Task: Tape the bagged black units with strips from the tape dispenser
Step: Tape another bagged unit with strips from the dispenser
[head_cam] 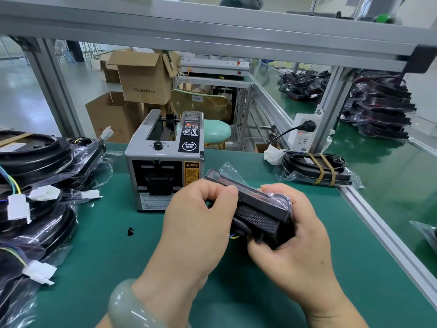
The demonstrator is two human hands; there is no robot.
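Both hands hold one bagged black unit (pixel 259 210) above the green mat (pixel 113 237), just in front of the tape dispenser (pixel 165 166); the left hand (pixel 201 218), a pale bangle (pixel 127 306) at its wrist, curls its fingers and pinches the unit's near-left edge; the right hand (pixel 290 247) grips it from below, thumb pressed on the plastic; untaped bagged units (pixel 35 185) are piled at the left; a taped unit (pixel 316 169), banded by two tan strips, lies at the right near the wall socket (pixel 305 131).
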